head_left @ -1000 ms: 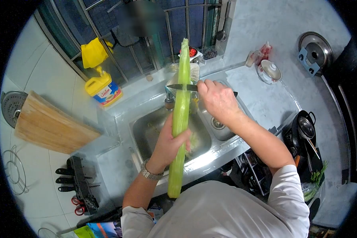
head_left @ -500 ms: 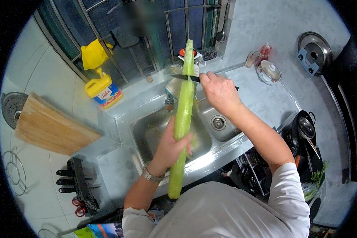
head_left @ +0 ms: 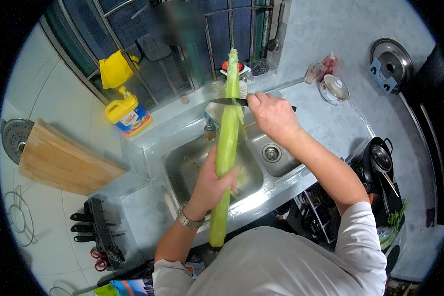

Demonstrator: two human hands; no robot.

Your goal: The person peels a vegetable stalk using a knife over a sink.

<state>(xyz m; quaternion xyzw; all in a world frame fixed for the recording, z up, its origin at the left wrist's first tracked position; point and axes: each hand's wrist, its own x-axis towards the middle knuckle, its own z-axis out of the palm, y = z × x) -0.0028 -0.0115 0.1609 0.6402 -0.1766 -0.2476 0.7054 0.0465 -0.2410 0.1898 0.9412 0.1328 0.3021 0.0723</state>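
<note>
A long pale green stalk (head_left: 227, 133) stands nearly upright in view over the sink, its lower end close to the white shirt. My left hand (head_left: 213, 182) is wrapped round its lower half, with a metal watch on the wrist. In my right hand (head_left: 274, 116) is a dark-bladed knife (head_left: 227, 101), its blade lying across the upper part of the stalk and pointing left. A thin strip of peel hangs from the stalk just below the blade. Green scraps (head_left: 241, 177) lie in the large basin (head_left: 182, 170).
A yellow detergent jug (head_left: 128, 114) stands on the left ledge. Beyond it are a wooden board (head_left: 66, 160) and a knife rack (head_left: 103, 234). On the right are a lidded pot (head_left: 334, 90), a pan with a strainer (head_left: 380, 159) and a small round basin (head_left: 272, 153).
The knife and my right hand have moved slightly down along the stalk since half a second ago. A peel strip now hangs loose below the blade. My left hand keeps its hold.
</note>
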